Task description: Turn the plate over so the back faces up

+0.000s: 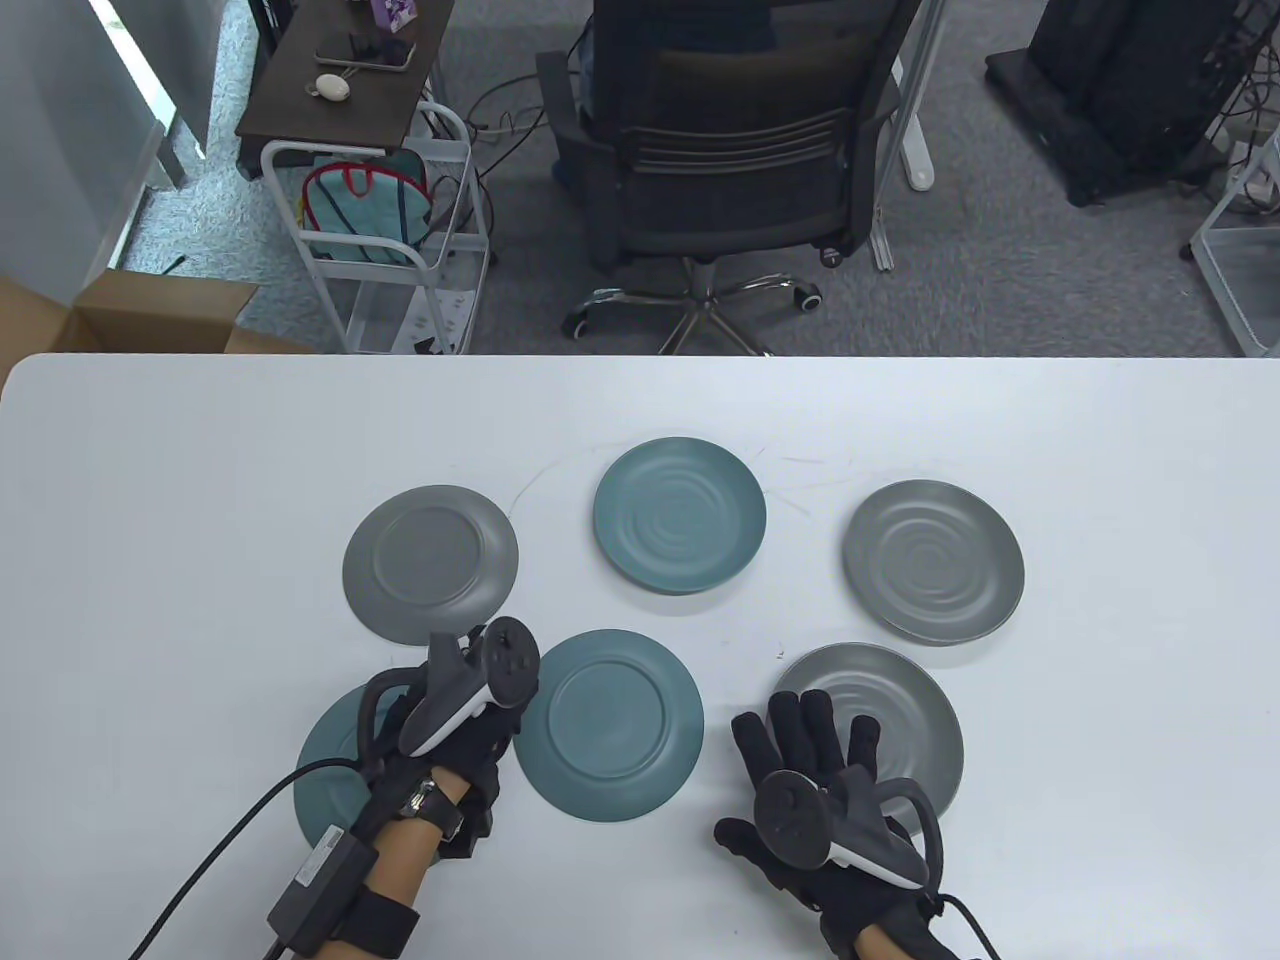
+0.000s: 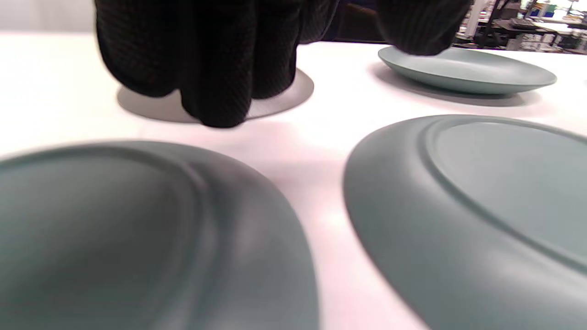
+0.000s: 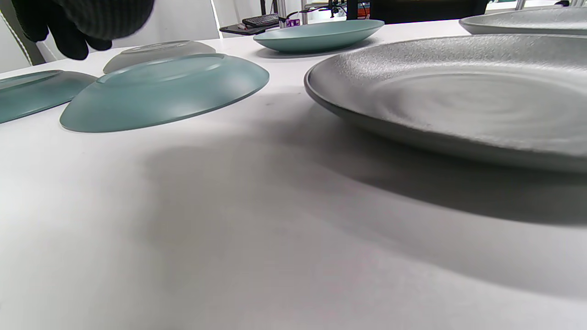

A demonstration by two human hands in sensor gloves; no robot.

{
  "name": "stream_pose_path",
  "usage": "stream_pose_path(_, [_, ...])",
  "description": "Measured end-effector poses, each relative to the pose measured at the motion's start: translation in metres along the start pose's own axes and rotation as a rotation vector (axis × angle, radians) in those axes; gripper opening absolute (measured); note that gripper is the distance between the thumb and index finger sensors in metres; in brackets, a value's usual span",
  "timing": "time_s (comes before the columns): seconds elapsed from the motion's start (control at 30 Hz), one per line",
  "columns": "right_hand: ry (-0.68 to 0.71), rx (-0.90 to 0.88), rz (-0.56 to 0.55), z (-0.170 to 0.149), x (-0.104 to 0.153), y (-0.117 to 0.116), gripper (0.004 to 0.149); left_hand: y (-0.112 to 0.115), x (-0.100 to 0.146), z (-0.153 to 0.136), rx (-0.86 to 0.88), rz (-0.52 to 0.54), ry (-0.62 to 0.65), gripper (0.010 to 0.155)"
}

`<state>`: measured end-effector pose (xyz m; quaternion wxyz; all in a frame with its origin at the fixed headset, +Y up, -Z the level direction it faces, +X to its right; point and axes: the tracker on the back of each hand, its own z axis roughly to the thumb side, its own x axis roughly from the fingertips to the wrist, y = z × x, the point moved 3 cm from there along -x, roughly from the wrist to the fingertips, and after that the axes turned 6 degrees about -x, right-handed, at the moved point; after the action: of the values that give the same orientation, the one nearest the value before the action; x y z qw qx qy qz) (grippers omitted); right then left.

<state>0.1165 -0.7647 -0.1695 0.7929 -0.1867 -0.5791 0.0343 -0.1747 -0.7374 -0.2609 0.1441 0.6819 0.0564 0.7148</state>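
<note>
While six plates lie on the white desk (image 1: 150, 520), none is in either hand.

Plates, back up (foot ring showing): grey, far left (image 1: 430, 563); teal, near centre (image 1: 608, 725); teal, near left (image 1: 335, 770), partly under the left hand.

Plates, face up (ripple pattern showing): teal, far centre (image 1: 680, 516); grey, far right (image 1: 932, 561); grey, near right (image 1: 885, 715). By my reading, these three remain to be flipped.

Left hand (image 1: 460, 745): hovers over the gap between the two near teal plates. Its fingers (image 2: 215, 68) hang bunched together in the wrist view and grip nothing.

Right hand (image 1: 810, 780): flat, fingers spread, fingertips reaching over the near edge of the near right grey plate. Contact with the rim cannot be told. This plate looks like the next one to turn.

Risks, judged:
- The rim sits low on the desk; fingers may slide off instead of getting under it, pushing the plate away.
- Plates lie near one another; a flip begun here could swing the grey plate into the near centre teal one.
- A loose, one-sided hold could let it drop and clatter, or land face up again.
</note>
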Motion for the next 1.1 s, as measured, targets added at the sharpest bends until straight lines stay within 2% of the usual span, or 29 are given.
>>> stream_pose_path(0.17, [-0.005, 0.0, -0.003, -0.001, 0.0, 0.0, 0.09, 0.004, 0.022, -0.008, -0.116, 0.062, 0.028, 0.084])
stream_pose_path(0.3, [-0.01, 0.002, 0.002, -0.001, -0.001, -0.001, 0.09, 0.017, 0.038, -0.022, -0.117, 0.085, 0.041, 0.088])
stream_pose_path(0.47, [-0.015, 0.006, 0.005, -0.002, -0.001, -0.001, 0.09, 0.04, 0.052, -0.044, -0.113, 0.036, 0.029, 0.09])
stream_pose_path(0.7, [-0.036, 0.012, 0.011, -0.005, -0.003, -0.002, 0.09, 0.062, 0.06, -0.059, -0.099, -0.018, 0.035, 0.091])
stream_pose_path(0.9, [-0.062, 0.031, 0.022, -0.008, -0.007, -0.003, 0.09, 0.062, 0.062, -0.067, -0.086, -0.007, 0.045, 0.091])
stream_pose_path(1.1, [-0.07, 0.051, 0.029, 0.004, -0.021, 0.015, 0.089, 0.059, 0.062, -0.073, -0.067, 0.006, 0.047, 0.091])
